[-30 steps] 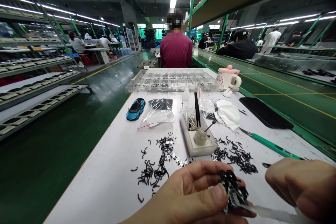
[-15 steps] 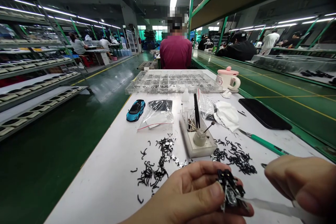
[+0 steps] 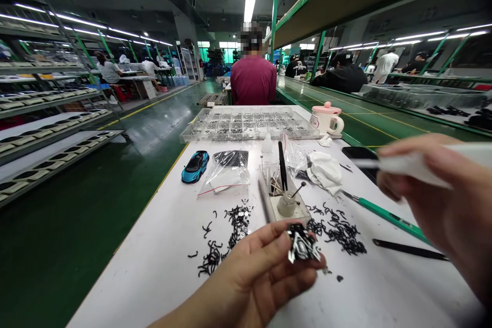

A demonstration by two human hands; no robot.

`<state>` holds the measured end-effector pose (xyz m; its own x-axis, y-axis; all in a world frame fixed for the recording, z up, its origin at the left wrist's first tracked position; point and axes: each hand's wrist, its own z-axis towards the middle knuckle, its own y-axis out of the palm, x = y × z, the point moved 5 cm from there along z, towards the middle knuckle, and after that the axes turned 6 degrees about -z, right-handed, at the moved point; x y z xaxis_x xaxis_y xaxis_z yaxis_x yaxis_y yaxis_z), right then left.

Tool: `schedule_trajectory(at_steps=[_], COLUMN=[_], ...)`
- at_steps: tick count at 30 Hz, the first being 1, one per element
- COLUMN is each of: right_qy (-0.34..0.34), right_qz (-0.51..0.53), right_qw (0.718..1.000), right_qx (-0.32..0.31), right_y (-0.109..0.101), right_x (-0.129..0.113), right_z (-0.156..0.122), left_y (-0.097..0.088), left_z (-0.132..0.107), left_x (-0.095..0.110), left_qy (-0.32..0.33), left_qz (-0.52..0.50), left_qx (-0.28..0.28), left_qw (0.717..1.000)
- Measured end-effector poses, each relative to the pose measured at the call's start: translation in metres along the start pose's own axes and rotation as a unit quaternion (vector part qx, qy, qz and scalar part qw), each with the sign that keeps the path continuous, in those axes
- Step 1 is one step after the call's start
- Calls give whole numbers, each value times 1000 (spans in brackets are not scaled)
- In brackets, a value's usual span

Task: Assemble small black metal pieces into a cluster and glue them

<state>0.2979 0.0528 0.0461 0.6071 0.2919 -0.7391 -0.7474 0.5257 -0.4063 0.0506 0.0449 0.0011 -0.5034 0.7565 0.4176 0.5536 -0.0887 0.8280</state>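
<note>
My left hand (image 3: 253, 271) pinches a small black and silver assembled part (image 3: 302, 243) between thumb and fingertips, low in the middle of the view. My right hand (image 3: 434, 184) is raised at the right, well apart from that part, and grips a white slender tool (image 3: 415, 161) with a thin tip. Black curved pieces (image 3: 338, 230) lie scattered on the white workbench (image 3: 154, 277) on both sides of a small stone-like tool block (image 3: 282, 210). A second heap of them (image 3: 211, 259) sits nearer my left hand, with tiny silver pieces (image 3: 240, 223) among them.
A clear compartment box (image 3: 249, 125) stands at the bench's far end, near a pink-lidded mug (image 3: 327, 119). A blue model car (image 3: 195, 166), plastic bag (image 3: 226, 171), white cloth (image 3: 325, 171), green-handled tool (image 3: 388, 220) and black stick (image 3: 409, 249) lie about. A co-worker (image 3: 252, 79) sits beyond.
My right hand has risen up and to the right, taking the white tool away from the part. My left hand has shifted up and left, turning the part.
</note>
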Motion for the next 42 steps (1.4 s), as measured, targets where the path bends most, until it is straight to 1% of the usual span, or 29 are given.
schedule_trajectory(at_steps=[2, 4, 6, 7, 8, 10, 13, 15, 17, 19, 21, 22, 23, 25, 27, 30, 33, 35, 36, 38, 39, 40, 41, 42], right_qy=[40, 62, 66, 64, 62, 57, 53, 51, 48, 41, 25, 18, 11, 3, -4, -11, -9, -13, -19, -42, -52, -52, -40, -18], right_qz=[-22, -55, -79, -89, -100, -117, -133, -135, -129, -121, -102, -81, -52, 0, 24, 27, 29, 26, 25, 36, 51, 69, 86, 97], right_qw=[998, 988, 972, 964, 959, 955, 957, 960, 966, 979, 991, 993, 993, 984, 974, 971, 973, 982, 989, 998, 997, 995, 994, 995], right_qx=[-44, -127, -212, -242, -260, -268, -253, -240, -218, -157, -86, -81, -107, -181, -226, -237, -227, -186, -147, -38, 17, 54, 61, 34], right_y=[4, 16, 32, 40, 48, 63, 74, 72, 62, 48, 38, 39, 45, 64, 80, 93, 95, 87, 79, 57, 45, 36, 31, 32], right_x=[2, 12, 26, 32, 38, 48, 60, 65, 62, 47, 22, 8, -5, -27, -40, -43, -41, -42, -43, -47, -48, -48, -46, -43], right_z=[25, 38, 39, 37, 33, 26, 20, 21, 24, 27, 26, 23, 19, 9, 0, -5, -3, 4, 8, 14, 15, 15, 13, 11], left_y=[-1, -1, -1, -1, -1, 1, 2, 2, 2, 2, 1, 0, 0, -1, -1, 0, 1, 1, 0, 0, 0, 0, 0, -1], left_z=[2, 3, 2, 1, 0, -2, -2, -1, 0, 1, 2, 2, 3, 4, 4, 3, 3, 3, 4, 4, 5, 5, 5, 6], left_x=[7, 12, 16, 18, 19, 21, 23, 24, 26, 28, 29, 30, 31, 32, 31, 30, 30, 29, 29, 28, 28, 28, 27, 27], left_qy=[24, 35, 36, 39, 40, 46, 54, 58, 60, 64, 65, 66, 67, 70, 72, 71, 69, 67, 66, 62, 58, 55, 52, 49], left_qz=[-8, -27, -45, -51, -54, -53, -47, -41, -35, -33, -33, -33, -33, -31, -27, -19, -12, -12, -13, -17, -19, -21, -24, -25], left_qx=[22, 37, 51, 56, 58, 52, 41, 35, 26, 17, 10, 7, 3, -4, -11, -24, -35, -34, -32, -30, -33, -38, -42, -44], left_qw=[999, 998, 997, 996, 996, 996, 997, 997, 997, 997, 997, 997, 997, 997, 997, 997, 997, 997, 997, 998, 998, 998, 997, 998])
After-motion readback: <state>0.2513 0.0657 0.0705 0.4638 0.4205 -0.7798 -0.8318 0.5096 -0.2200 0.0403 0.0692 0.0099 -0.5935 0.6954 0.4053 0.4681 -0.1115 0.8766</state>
